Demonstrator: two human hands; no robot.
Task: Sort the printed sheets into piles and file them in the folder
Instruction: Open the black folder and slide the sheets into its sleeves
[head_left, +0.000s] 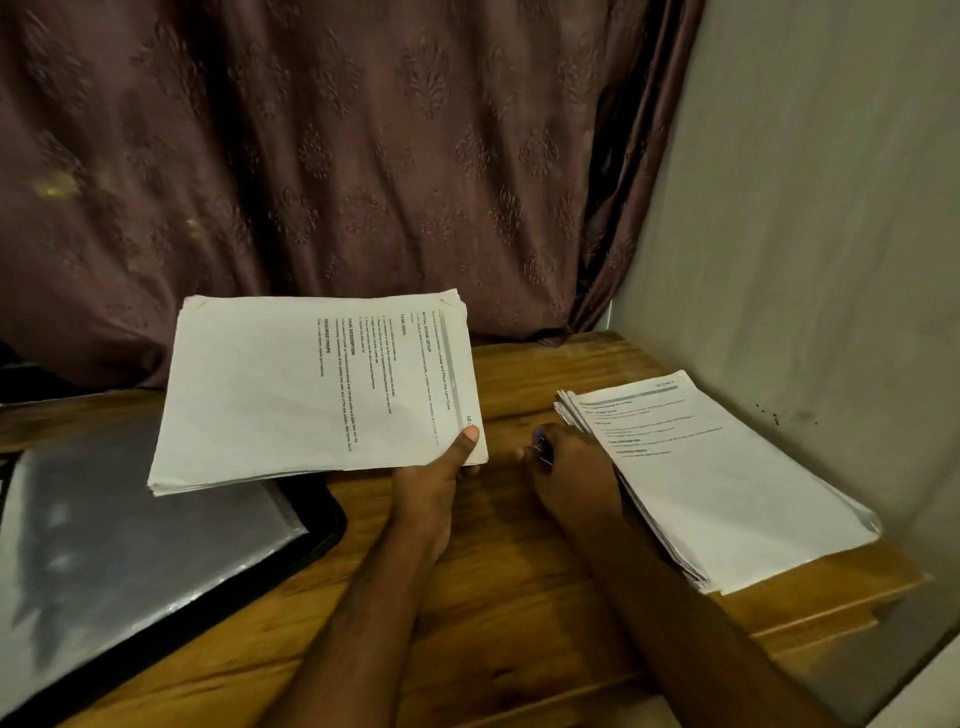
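A: Where is the bundle of white printed sheets (291, 400)?

B: Lifted above the wooden table (519, 571), left of centre, over the open black folder with clear plastic sleeves (130, 545). The left hand (441, 467) pinches its near right corner, thumb on top.

A: Will one corner do?

B: Probably not for long. Paper is light but limp, and loose sheets slide, so I'd support it underneath.

A: The right hand (566, 462)?

B: Curled round something small and bluish, touching the second white pile (727, 478) lying at the right.
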